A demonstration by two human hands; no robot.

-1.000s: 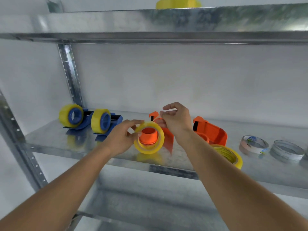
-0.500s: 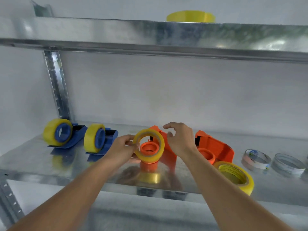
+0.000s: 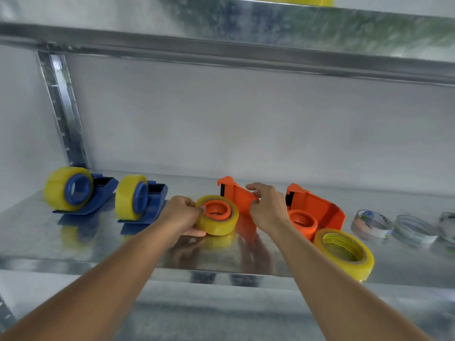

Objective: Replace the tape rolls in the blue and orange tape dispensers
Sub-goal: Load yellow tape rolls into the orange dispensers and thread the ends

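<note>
Two blue dispensers (image 3: pixel 98 200) (image 3: pixel 152 205) with yellow rolls stand at the shelf's left. My left hand (image 3: pixel 181 214) grips a yellow tape roll (image 3: pixel 219 222) that sits around the orange hub of the near orange dispenser (image 3: pixel 237 196), lying flat on the shelf. My right hand (image 3: pixel 267 206) holds that dispenser's orange body. A second orange dispenser (image 3: pixel 317 207) with a bare hub (image 3: pixel 302 221) lies just to the right. A loose yellow roll (image 3: pixel 344 252) rests at the shelf's front edge.
The metal shelf (image 3: pixel 73 244) has an upright post (image 3: pixel 64 114) at the back left and another shelf (image 3: pixel 246 40) overhead with a yellow roll (image 3: pixel 295 0) on it. Used, nearly bare rolls (image 3: pixel 371 223) (image 3: pixel 414 228) lie at the far right.
The orange dispenser with its yellow roll has come down from mid-air and been laid flat on the shelf. Both hands went down with it.
</note>
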